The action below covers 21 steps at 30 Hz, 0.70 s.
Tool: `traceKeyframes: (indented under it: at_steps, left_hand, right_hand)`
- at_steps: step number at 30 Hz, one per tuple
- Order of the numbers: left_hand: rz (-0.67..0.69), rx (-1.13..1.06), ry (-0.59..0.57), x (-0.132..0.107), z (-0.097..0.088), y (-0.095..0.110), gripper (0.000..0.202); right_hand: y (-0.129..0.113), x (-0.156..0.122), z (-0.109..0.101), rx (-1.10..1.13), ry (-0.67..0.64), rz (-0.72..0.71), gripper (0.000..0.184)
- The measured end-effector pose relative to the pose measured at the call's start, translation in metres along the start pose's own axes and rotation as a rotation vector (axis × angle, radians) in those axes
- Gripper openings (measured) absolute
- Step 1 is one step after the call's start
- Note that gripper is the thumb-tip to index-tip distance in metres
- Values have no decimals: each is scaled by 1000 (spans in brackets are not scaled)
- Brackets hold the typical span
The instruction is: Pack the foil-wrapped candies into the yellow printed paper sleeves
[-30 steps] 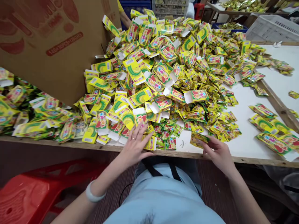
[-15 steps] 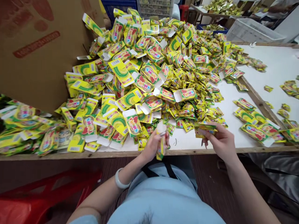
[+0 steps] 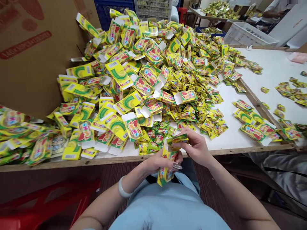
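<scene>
My left hand (image 3: 165,162) is closed around a small yellow-green candy box (image 3: 165,175), held upright with its open end up, just in front of the table edge. My right hand (image 3: 195,147) pinches yellow candy packets (image 3: 177,140) at the mouth of that box; how many packets is hard to tell. Beyond my hands, loose candy packets (image 3: 211,124) lie on the white table top. To their left spreads a large heap of similar boxes (image 3: 131,126), many with open white flaps.
A big cardboard carton (image 3: 35,70) leans over the heap at left. Several boxes (image 3: 255,132) lie at right beside a wooden strip (image 3: 256,102). A white crate (image 3: 249,33) stands at the back, near another person's arm (image 3: 273,12). A red stool (image 3: 48,204) is below left.
My right hand has moved left with its packets, from over the table to the box's open end. My left hand has lowered slightly, and the box now shows its printed face.
</scene>
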<state>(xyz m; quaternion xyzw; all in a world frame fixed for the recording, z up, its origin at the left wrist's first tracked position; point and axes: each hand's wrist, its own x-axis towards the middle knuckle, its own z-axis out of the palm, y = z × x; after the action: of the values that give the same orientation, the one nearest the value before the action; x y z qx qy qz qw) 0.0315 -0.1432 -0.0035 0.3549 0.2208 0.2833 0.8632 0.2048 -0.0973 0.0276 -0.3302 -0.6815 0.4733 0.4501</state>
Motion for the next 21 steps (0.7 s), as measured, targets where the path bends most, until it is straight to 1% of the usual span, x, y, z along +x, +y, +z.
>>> traceKeyframes:
  at_steps: [3, 6, 10, 12, 13, 14, 16, 18, 19, 21]
  left_hand:
    - [-26, 42, -38, 0, 0, -1, 50]
    - [-34, 83, -35, 1, 3, -4, 55]
    - [-48, 180, 28, 3, 3, -12, 55]
    - [-57, 209, -2, 3, 1, -15, 51]
    - [-63, 204, -42, 2, 0, -15, 48]
    - [-75, 189, -93, 1, -1, -15, 46]
    - [-106, 146, -195, 1, 0, -15, 44]
    - [-124, 120, -263, 2, 2, -15, 44]
    - [-131, 110, -289, 3, 3, -15, 45]
    - [-140, 75, -299, 7, 7, -15, 49]
  right_hand:
    - [-7, -4, -10, -110, -234, 15, 13]
    - [-17, -8, -17, -205, -457, 72, 10]
    - [-35, -8, -22, -406, -606, 130, 19]
    - [-42, -9, -25, -397, -683, 125, 20]
    - [-43, -11, -27, -353, -694, 124, 20]
    - [-41, -13, -30, -302, -671, 127, 18]
    - [-34, -22, -33, -229, -567, 122, 13]
    - [-24, -31, -33, -182, -489, 69, 13]
    - [-21, -35, -33, -151, -488, 34, 16]
    - [-18, -40, -32, -73, -537, 0, 22]
